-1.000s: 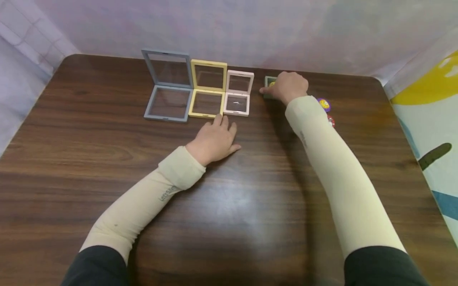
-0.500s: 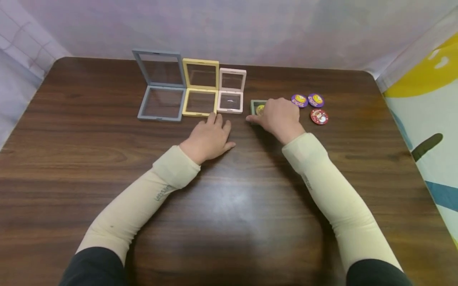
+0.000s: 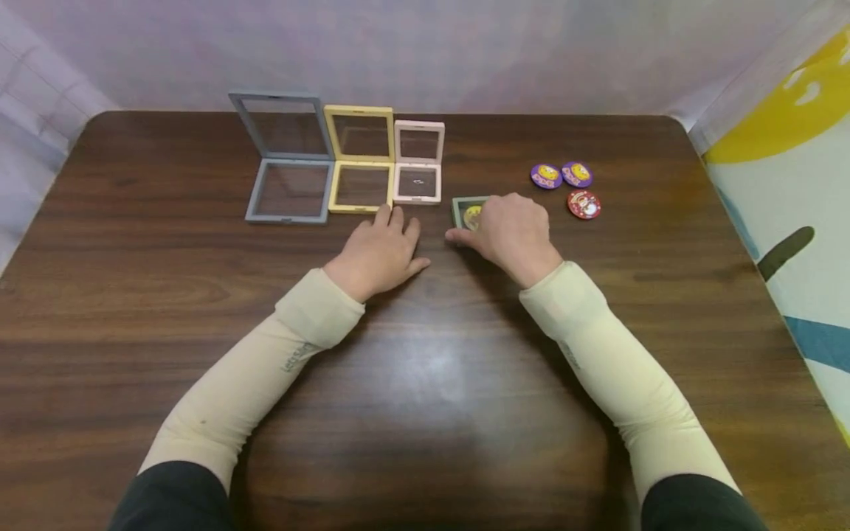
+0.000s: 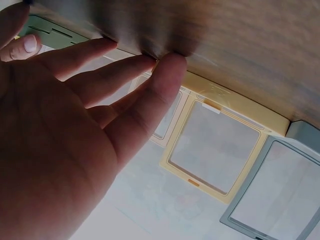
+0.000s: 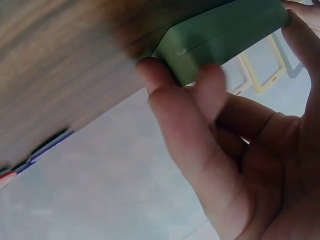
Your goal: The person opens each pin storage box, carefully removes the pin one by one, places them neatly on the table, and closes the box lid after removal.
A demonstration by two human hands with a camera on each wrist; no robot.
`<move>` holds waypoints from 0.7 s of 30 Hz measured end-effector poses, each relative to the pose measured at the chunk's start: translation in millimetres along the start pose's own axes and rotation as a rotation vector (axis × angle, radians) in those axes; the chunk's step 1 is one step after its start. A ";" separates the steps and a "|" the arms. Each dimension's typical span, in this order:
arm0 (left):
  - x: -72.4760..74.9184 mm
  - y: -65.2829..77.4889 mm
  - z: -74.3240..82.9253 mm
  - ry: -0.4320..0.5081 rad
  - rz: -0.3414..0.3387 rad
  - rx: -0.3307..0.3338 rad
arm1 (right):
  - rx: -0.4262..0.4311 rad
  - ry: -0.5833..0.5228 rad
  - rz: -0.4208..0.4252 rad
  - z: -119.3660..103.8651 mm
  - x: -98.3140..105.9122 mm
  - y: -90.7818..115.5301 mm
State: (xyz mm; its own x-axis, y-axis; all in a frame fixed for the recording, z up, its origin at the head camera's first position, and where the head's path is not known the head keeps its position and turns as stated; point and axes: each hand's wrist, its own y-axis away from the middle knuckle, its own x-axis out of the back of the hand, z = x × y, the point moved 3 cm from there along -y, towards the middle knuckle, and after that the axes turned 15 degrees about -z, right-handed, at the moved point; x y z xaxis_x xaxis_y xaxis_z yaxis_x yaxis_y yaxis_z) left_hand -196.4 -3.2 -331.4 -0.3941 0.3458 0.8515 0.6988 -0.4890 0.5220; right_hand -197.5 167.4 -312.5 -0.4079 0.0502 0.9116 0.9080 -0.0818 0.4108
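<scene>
**Gripping the Green Case: Position of the Hands**

We find the right hand [image 3: 514,240] gripping the green case [image 5: 225,40], thumb on one side and fingers curled at the opposite side. The left hand [image 3: 375,254] holds nothing; its fingers extend over the desk [image 3: 425,398], tips at the front edge of the yellow case [image 3: 361,161]. We cannot tell whether they touch it.

The green case sits to the right of the pink case [image 3: 418,164], apart from it and slightly nearer the person. A yellow disc [image 3: 472,215] shows in its window. The right hand covers much of the case, so we cannot confirm the lid position.

In our judgement, the step in hand is placing the green case near the row. The next move probably calls for keeping it level and squaring it to the pink case, with the left hand available to steady it.

Further left, we see the pink, yellow and blue-grey case [image 3: 296,158] side by side, lids raised. To the right lie two purple badges [image 3: 546,175] and one red badge [image 3: 584,204].
</scene>
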 end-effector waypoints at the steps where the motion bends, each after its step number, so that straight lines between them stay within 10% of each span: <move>1: 0.0 0.0 -0.5 0.002 0.001 0.002 | 0.003 0.000 0.002 0.3 1.0 -0.1; 8: 1.3 -1.2 -0.7 -0.003 0.005 -0.004 | -0.005 -0.032 -0.018 15.4 15.5 -0.4; 16: 3.2 0.0 -1.5 -0.007 0.002 -0.005 | 0.397 -0.033 -0.157 25.5 19.9 -5.2; 21: 1.0 -0.7 -1.3 -0.008 0.001 -0.003 | 0.490 0.025 -0.192 18.5 11.0 -9.5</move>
State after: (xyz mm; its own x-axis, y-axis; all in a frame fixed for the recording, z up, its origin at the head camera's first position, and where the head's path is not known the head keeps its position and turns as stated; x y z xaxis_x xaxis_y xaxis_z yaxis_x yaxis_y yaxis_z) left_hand -198.0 -3.5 -330.8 -0.3888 0.3518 0.8515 0.6972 -0.4919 0.5215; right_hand -208.8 187.1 -306.6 -0.5680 -0.0057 0.8230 0.7525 0.4015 0.5221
